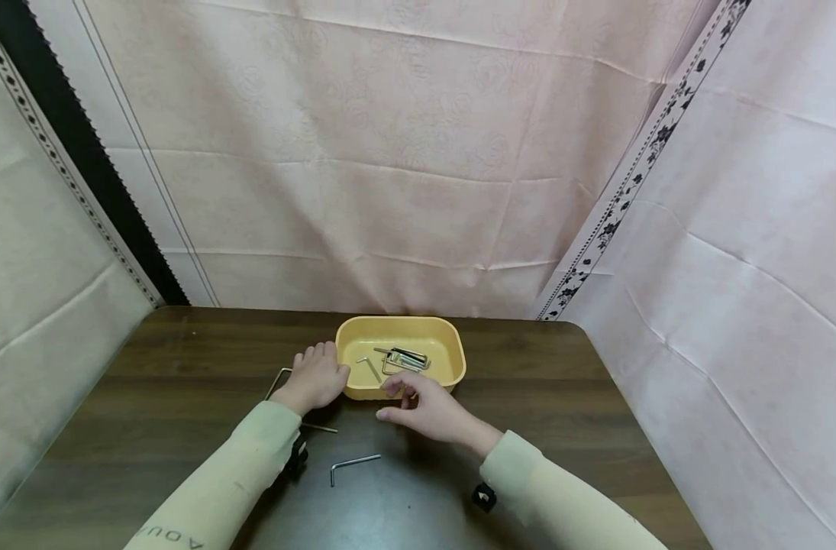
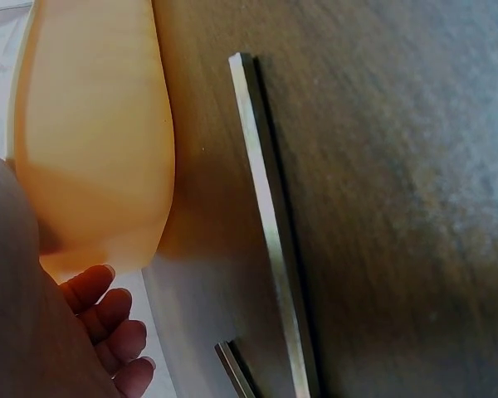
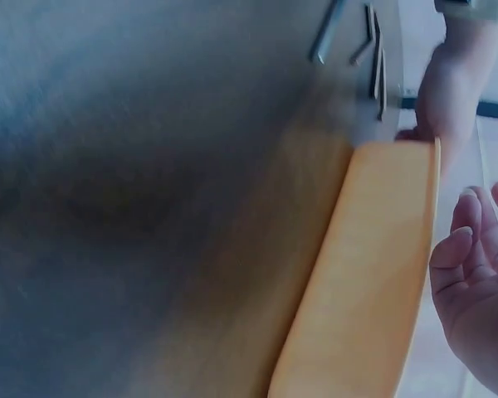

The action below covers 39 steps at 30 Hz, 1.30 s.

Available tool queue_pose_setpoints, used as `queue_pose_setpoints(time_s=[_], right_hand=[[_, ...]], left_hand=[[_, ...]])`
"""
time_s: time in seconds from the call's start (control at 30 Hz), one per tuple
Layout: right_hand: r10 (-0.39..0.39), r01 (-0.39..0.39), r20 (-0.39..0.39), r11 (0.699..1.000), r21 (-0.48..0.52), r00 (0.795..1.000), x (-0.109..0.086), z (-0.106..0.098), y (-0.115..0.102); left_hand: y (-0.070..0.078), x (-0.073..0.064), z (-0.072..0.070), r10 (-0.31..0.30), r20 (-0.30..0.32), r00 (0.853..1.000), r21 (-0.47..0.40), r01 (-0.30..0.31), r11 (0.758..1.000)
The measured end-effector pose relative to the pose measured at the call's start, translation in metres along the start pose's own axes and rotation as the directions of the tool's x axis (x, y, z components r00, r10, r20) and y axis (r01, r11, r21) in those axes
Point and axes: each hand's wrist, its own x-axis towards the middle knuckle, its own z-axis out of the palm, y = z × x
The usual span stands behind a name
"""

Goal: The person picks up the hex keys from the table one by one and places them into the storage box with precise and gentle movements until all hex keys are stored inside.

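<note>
A shallow yellow plastic tray [image 1: 363, 393] stands near the table's back edge, with several metal pieces [image 1: 407, 359] and a small hex key [image 1: 371, 368] in it. My left hand [image 1: 316, 380] holds the tray's left end, thumb at the rim, fingers curled outside it in the left wrist view [image 2: 112, 327]. Over the tray's front rim hangs my right hand [image 1: 424, 405], fingers loosely bent, with nothing visible between them; the right wrist view shows this hand [image 3: 481, 282] beside the rim. On the table, a silver L-shaped hex key [image 1: 354, 462] lies in front of the tray.
More L-shaped keys lie around my left forearm: one brass-coloured key [image 1: 277, 380] to its left, and a key end [image 1: 320, 428] sticking out to its right. Pale cloth [image 1: 390, 191] hangs behind and beside the brown wooden table [image 1: 562, 428].
</note>
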Motion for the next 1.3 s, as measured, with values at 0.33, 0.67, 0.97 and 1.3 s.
queue_pose_setpoints(time_s=[0.33,0.67,0.97,1.3], right_hand=[[0.046,-0.041,0.129,0.998,-0.040,0.991,-0.012,0.023,0.009],[0.033,-0.009,0.223,0.994,-0.106,0.974,-0.015,0.042,0.019],[0.050,0.017,0.258,0.968,-0.251,0.965,-0.015,0.050,0.009],[0.066,0.014,0.247,0.951,-0.308,0.967,-0.016,0.053,0.007]], left_hand=[[-0.003,0.001,0.004,-0.015,0.007,1.000,0.005,0.015,1.000],[-0.005,0.002,0.004,-0.011,0.001,1.000,0.002,0.011,1.000],[-0.005,0.002,0.005,-0.008,-0.001,1.000,0.002,0.008,1.000],[-0.006,0.002,0.006,0.002,-0.006,1.000,-0.002,-0.002,1.000]])
